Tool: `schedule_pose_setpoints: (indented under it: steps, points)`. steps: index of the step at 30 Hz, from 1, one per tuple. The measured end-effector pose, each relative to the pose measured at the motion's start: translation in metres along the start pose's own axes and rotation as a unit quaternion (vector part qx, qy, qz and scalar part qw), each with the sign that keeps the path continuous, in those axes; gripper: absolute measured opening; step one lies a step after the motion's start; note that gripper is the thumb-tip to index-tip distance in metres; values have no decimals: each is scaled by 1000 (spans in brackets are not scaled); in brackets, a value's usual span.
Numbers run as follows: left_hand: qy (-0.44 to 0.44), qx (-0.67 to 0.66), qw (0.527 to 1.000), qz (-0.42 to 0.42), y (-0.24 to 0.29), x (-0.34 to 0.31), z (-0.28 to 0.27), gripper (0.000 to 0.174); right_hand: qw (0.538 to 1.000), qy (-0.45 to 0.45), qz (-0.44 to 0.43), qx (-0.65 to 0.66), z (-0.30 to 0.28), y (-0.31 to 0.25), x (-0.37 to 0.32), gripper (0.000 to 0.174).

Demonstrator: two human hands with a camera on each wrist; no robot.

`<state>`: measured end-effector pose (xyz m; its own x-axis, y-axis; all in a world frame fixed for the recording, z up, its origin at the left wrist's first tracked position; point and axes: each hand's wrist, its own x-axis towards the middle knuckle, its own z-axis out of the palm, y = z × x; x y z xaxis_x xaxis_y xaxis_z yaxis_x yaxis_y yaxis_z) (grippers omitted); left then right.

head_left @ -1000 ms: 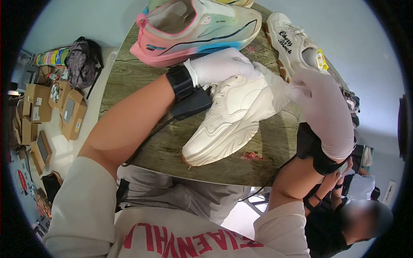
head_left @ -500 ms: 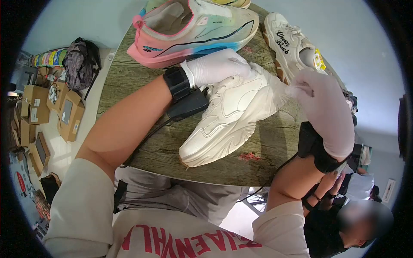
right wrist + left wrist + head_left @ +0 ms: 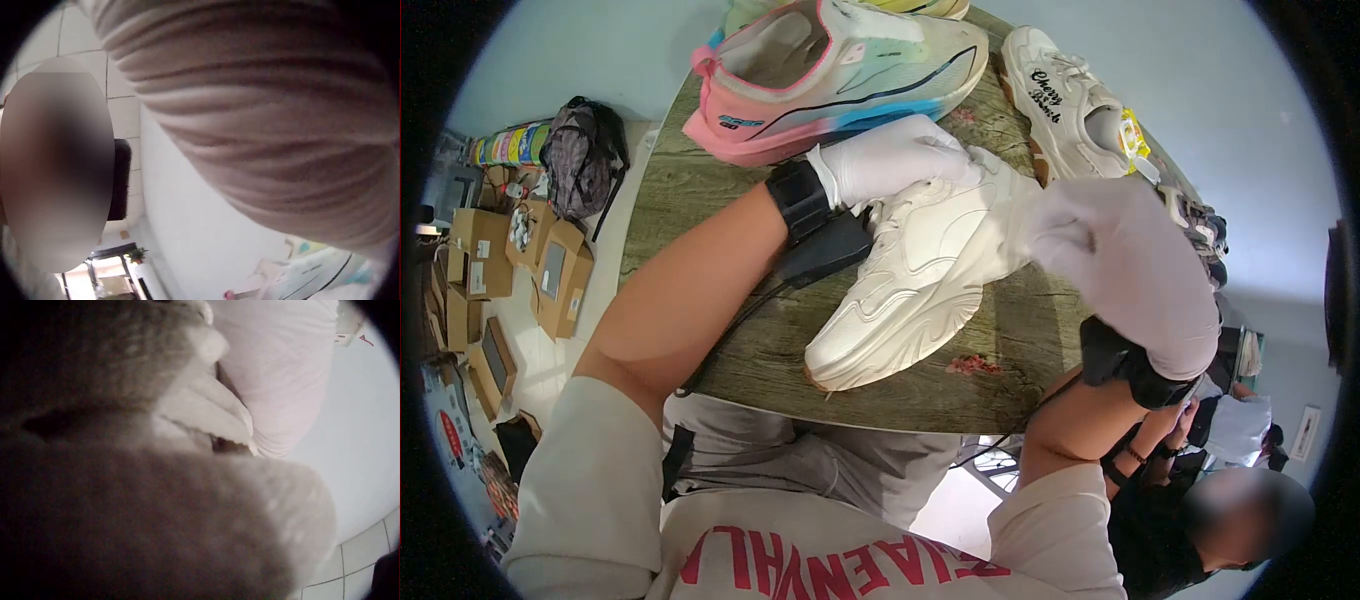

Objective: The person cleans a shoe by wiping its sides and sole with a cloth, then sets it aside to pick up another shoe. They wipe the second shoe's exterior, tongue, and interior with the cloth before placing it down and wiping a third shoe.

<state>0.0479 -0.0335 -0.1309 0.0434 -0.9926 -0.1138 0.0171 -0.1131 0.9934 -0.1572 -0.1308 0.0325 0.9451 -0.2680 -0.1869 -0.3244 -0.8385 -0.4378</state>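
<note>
A white sneaker (image 3: 905,285) lies tilted on the table, its toe toward the near edge and its chunky sole facing right. My left hand (image 3: 900,160), in a white glove, grips the shoe at its collar. At the heel is my gloved right hand (image 3: 1115,250), fingers curled on a thin white cloth (image 3: 1018,235) against the back of the sole; motion blurs this spot. In the left wrist view, blurred pale surfaces fill the front, with the right glove (image 3: 281,369) behind. The right wrist view mostly shows the wrinkled right glove (image 3: 262,119).
On the wooden table (image 3: 1040,340), a pink, white and blue running shoe (image 3: 850,85) stands beyond my left hand. A white lettered sneaker (image 3: 1065,110) is at the back right, with a yellow packet (image 3: 1135,135) beside it. Another person (image 3: 1170,520) is at lower right. Cardboard boxes (image 3: 565,280) lie on the floor.
My right hand has moved left, closer to the heel, with the cloth that was stretched out between them. My left hand keeps its grip on the sneaker; the whole head view has shifted slightly.
</note>
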Motion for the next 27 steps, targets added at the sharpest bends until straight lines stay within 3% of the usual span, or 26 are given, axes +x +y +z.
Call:
schedule_pose_setpoints:
  steps: [2, 4, 5, 7, 9, 16, 18, 23, 27]
  points:
    - [17, -9, 999, 37, -5, 1, 5, 29, 998, 24, 23, -62, -5, 2, 5, 12]
    - [29, -16, 997, 72, -4, 1, 6, 36, 990, 50, 50, -122, -2, 7, 5, 13]
    - [30, -4, 999, 30, -3, 1, 4, 29, 988, 82, 23, -131, 7, 15, 5, 12]
    - [28, 9, 999, -13, 2, 0, 4, 37, 983, 116, -2, -140, 10, 18, 3, 12]
    - [49, 6, 998, -27, 5, -5, 6, 36, 998, 41, -24, -50, 8, 13, 2, 11]
    - [-18, 29, 999, 33, -4, 3, 0, 29, 997, 5, 0, -71, 4, 12, 6, 13]
    - [1, 1, 999, 44, -7, 3, 4, 38, 998, 19, -54, -26, 8, 13, 5, 12]
    - [-13, -18, 999, 38, 5, -3, 5, 27, 986, 154, -41, -56, 34, 20, -9, 15]
    - [-34, -75, 997, -1, 1, 0, 7, 27, 960, 257, 61, -96, 64, 7, -27, 10]
